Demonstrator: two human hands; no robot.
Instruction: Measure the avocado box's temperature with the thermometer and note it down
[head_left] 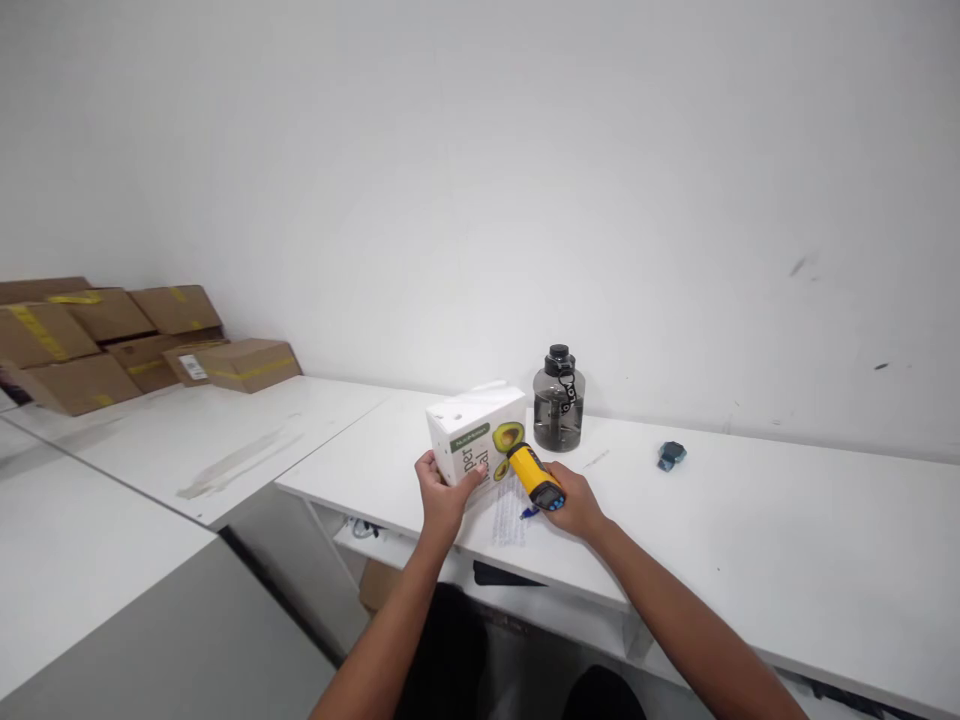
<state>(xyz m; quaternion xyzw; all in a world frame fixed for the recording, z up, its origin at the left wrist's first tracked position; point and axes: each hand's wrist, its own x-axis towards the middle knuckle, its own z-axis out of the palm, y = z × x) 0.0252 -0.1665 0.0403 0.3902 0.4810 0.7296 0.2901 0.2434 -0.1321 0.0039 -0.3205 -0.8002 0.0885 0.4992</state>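
Right hand (576, 503) curled round the grip of a yellow and black plastic handheld gauge (531, 471), gun-like in shape, its small display and blue buttons turned back toward the person. The gauge's long axis ran from that hand leftward and away, its nose directed at a white cardboard box (466, 432) printed with green avocados. That box was to the left of the right hand, its printed face toward the gauge; nose and face were very close, and whether they touched could not be told. Nearer to the box was the left hand (444, 502), gripping it at the lower left, thumb across the printed face. From the left hand, the box's longer edge slanted away to the right, toward the gauge. Between the hands lay a written white paper sheet (508, 532), with a small blue object (529, 512) just left of the right hand. Beyond the right hand stood a translucent grey bottle (559, 415) with a black cap; out to that hand's right, a dark blue bundle (671, 456) lay on the white table (787, 540).
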